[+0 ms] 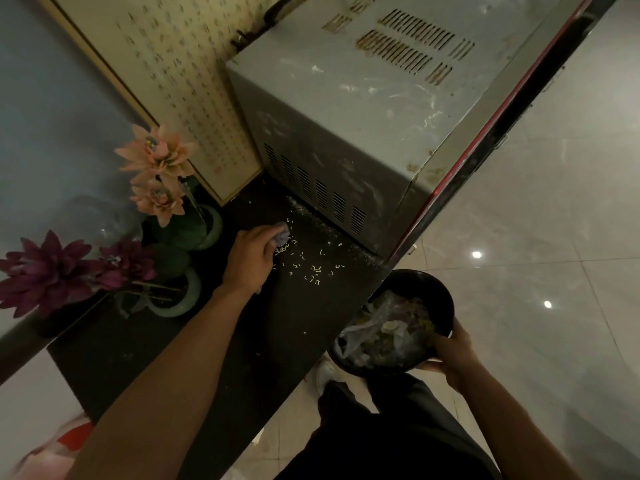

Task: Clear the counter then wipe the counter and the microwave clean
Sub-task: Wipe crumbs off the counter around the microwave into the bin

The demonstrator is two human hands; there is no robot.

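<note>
A dusty grey microwave [353, 109] stands on the dark counter [242, 341], its vented side facing me. Pale crumbs [311, 268] lie scattered on the counter beside it. My left hand [251, 259] grips a bluish cloth [282, 235] and holds it on the counter at the left edge of the crumbs. My right hand [446, 351] grips the rim of a black bin [440, 296], held just past the counter's front edge. The bin holds a clear plastic bag and scraps.
Pink flowers [156, 161] and purple flowers [48, 271] in green vases [187, 299] stand at the counter's left side. A framed sheet of writing [180, 81] leans behind the microwave. Glossy floor tiles [536, 237] lie to the right.
</note>
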